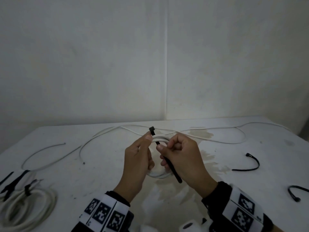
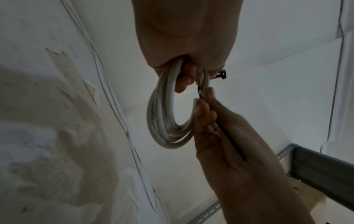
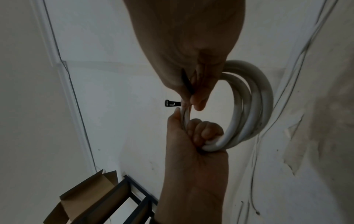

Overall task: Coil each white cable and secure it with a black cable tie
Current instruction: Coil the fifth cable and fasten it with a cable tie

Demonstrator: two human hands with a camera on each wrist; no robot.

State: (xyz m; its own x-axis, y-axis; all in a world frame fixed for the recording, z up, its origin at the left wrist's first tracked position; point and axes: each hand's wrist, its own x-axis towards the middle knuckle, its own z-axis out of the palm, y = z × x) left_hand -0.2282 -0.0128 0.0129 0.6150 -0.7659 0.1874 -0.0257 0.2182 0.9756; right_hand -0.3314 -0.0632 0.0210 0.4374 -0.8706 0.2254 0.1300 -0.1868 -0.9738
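A small coil of white cable (image 1: 158, 138) is held up over the table between both hands. My left hand (image 1: 148, 139) grips the coil's left side, its thumb up by the square head of a black cable tie (image 1: 168, 162). The tie slants down across the coil, and my right hand (image 1: 164, 151) pinches its strap, the tail poking out below the palm. The left wrist view shows the coil (image 2: 161, 121), the tie's head (image 2: 220, 75) and the right hand (image 2: 210, 118). In the right wrist view the left hand (image 3: 193, 136) grips the coil (image 3: 256, 106) beside the tie's head (image 3: 172, 103).
Loose white cables trail over the stained white table (image 1: 100, 173) at the back (image 1: 240, 142) and far left (image 1: 41, 149). A tied coil (image 1: 28, 208) lies at the front left next to black ties (image 1: 13, 183). Two spare black ties (image 1: 250, 163) (image 1: 294, 193) lie at the right.
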